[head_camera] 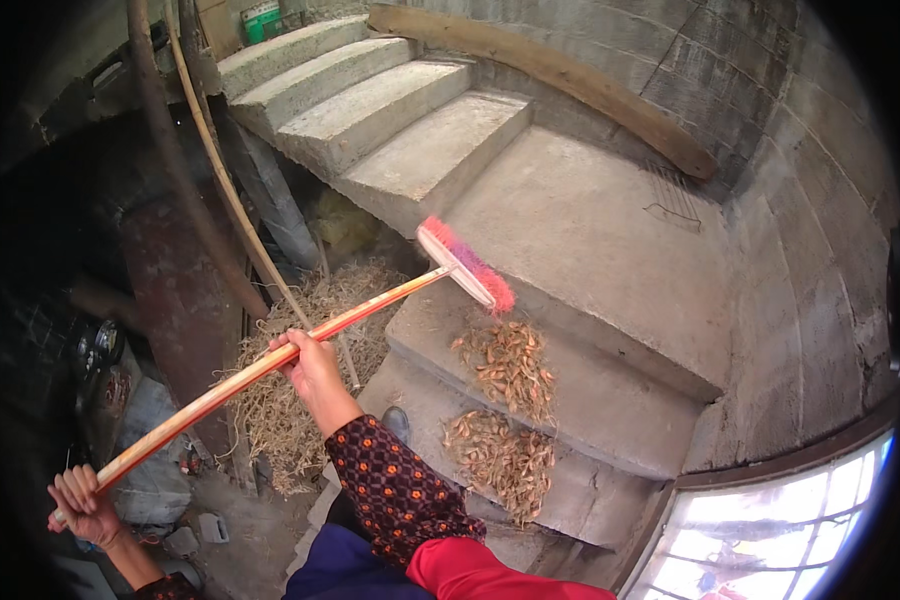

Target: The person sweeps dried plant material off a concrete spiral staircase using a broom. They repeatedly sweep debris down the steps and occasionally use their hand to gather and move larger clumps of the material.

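My right hand (pixel 311 366) grips the middle of an orange-and-red broom handle (pixel 371 306). Lower left, my left hand (pixel 86 501) is closed around the handle's end. The pink-and-purple broom head (pixel 465 266) is at the edge of the concrete landing (pixel 600 247); whether its bristles touch the concrete I cannot tell. Just below the bristles, a pile of dried, pod-like pieces (pixel 510 367) lies on a concrete step (pixel 615 397). A second such pile (pixel 502 457) covers part of the step below.
More stairs (pixel 375 97) rise from the landing at upper left. A wooden plank (pixel 555 71) leans along the block wall, near a wire rack (pixel 673 196). Dry stalks (pixel 285 420) are heaped beside the stairs' open side, where poles (pixel 225 180) stand. A barred window (pixel 765 525) is at lower right.
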Tool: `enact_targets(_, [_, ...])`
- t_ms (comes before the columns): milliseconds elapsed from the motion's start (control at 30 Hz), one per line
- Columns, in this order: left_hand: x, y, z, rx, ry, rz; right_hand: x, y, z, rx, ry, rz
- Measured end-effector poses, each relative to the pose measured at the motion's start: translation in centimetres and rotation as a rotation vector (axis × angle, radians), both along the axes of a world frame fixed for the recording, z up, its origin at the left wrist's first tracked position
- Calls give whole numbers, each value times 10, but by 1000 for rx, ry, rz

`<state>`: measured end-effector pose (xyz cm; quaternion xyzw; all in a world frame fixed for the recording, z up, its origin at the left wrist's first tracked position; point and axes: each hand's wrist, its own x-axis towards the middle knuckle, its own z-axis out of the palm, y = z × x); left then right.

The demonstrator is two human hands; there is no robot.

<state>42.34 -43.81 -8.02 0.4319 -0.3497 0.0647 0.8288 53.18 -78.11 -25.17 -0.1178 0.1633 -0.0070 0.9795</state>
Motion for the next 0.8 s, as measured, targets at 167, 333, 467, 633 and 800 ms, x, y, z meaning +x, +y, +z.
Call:
enact_targets(167, [-14, 92, -85, -165, 557, 719, -58, -3, 4, 56, -256, -112])
enact_targets(333, [-57, 250, -259, 1, 1071, 792, -125, -11, -4, -25, -111, -40])
enact_targets(467, [-103, 223, -327, 117, 1123, 760, -167, -69, -67, -97, 141, -341])
enact_targets(633, [-89, 114, -268, 80, 1045, 860, -233, -80, -105, 145, 127, -320])
enact_targets(800, [14, 106, -244, -149, 943, 183, -301, -11, -159, 383, -54, -259])
